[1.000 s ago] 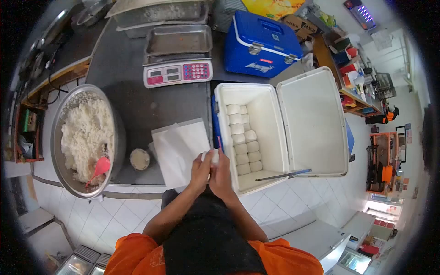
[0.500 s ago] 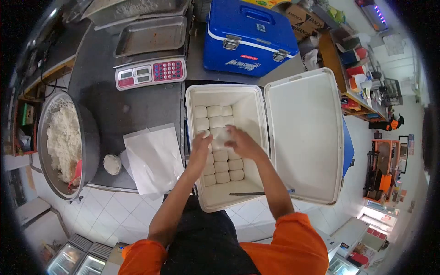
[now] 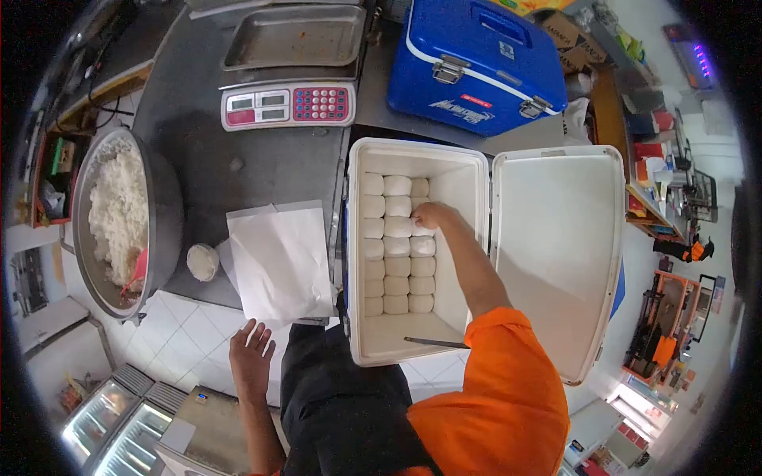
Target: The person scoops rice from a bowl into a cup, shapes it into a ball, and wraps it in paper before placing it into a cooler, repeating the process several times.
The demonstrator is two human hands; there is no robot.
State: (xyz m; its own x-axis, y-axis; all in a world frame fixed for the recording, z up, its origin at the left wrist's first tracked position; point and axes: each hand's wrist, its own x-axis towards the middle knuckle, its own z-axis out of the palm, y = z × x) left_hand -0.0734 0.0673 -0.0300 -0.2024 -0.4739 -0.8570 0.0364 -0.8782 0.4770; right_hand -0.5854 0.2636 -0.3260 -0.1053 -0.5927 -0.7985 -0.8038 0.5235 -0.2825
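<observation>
My right hand (image 3: 432, 216) reaches into an open white-lined cooler box (image 3: 468, 186). Its curled fingers are on a white packet (image 3: 421, 230) in the right column; the fingertips are partly hidden. Rounded white packets (image 3: 397, 266) lie packed in three columns there. Outside the box, my left hand (image 3: 252, 357) hangs in front of the table edge with its fingers apart, holding nothing. Just above it, white paper sheets (image 3: 278, 262) lie stacked at the table's edge. Beside the sheets sits a small round cup (image 3: 202, 262) filled with white rice.
A big metal pot (image 3: 168, 222) of white rice (image 3: 115, 214) with a red utensil stands at the left. Behind are a digital scale (image 3: 290, 105), a metal tray (image 3: 294, 38) and a blue cooler (image 3: 476, 75). The box's lid (image 3: 556, 246) hangs open on the right.
My left hand has left the cooler box and moved down-left, its fingers spread. My right hand stays inside, now with curled fingers on a packet. The view has shifted.
</observation>
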